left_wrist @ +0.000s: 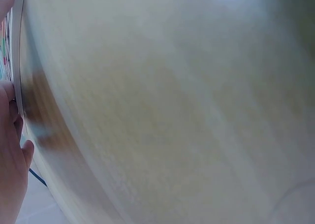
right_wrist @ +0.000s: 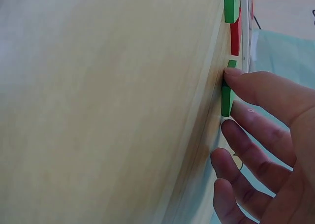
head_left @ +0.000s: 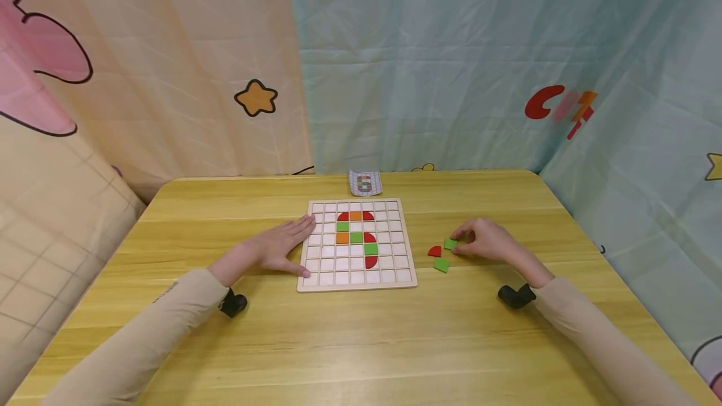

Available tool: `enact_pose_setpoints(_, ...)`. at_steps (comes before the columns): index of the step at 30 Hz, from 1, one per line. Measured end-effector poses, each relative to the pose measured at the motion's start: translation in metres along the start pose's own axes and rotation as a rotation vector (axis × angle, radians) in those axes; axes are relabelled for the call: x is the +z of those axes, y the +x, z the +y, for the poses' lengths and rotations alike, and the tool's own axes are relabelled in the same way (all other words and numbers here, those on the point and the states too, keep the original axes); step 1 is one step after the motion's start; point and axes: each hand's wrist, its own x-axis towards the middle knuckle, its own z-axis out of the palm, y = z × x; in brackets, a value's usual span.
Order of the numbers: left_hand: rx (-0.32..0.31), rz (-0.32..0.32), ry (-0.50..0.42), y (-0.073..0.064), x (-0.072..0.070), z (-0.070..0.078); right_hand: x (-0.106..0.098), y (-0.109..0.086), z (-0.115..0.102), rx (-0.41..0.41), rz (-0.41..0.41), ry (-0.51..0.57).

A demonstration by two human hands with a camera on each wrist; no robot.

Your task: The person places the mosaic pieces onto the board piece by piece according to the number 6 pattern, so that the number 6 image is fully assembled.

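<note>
A wooden grid board [head_left: 356, 289] lies on the table with several red, green and orange tiles set in its squares. My left hand [head_left: 282, 244] rests at the board's left edge, fingers extended and thumb spread toward the near corner. To the right of the board, my right hand [head_left: 486, 240] pinches a green square tile [head_left: 449, 244] between thumb and index finger. That same green tile [right_wrist: 226, 100] shows edge-on in the right wrist view, at the tabletop. Close by lie a red quarter-round tile [head_left: 435, 251] and another green square tile [head_left: 442, 265].
A small printed pattern card [head_left: 365, 184] stands behind the board, near the table's back edge. The wooden table [head_left: 361, 343] reaches to printed curtains [head_left: 451, 80] at the back and sides. A dark wrist device [head_left: 516, 297] sits at each sleeve.
</note>
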Motion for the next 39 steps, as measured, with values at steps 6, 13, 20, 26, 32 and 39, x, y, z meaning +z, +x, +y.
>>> enact_pose_setpoints(6,-0.004,-0.002,0.002,0.001,0.001,0.0,0.0,-0.001,0.001,-0.025,0.017,-0.03)
enact_pose_setpoints(13,0.002,0.003,0.006,0.002,0.002,-0.001,0.0,-0.003,-0.003,-0.013,0.022,-0.053)
enact_pose_setpoints(20,0.006,0.008,0.006,0.001,0.001,0.001,0.0,-0.002,-0.015,-0.016,0.054,-0.099)
enact_pose_setpoints(26,0.003,0.008,0.004,0.001,0.001,0.001,-0.001,0.0,-0.031,-0.012,0.054,-0.103)
enact_pose_setpoints(32,0.003,0.004,0.001,0.001,0.0,0.002,0.0,0.005,-0.045,-0.026,0.065,-0.1)
enact_pose_setpoints(39,0.003,0.004,0.004,0.0,-0.001,0.002,0.005,0.014,-0.06,-0.068,0.093,-0.103)
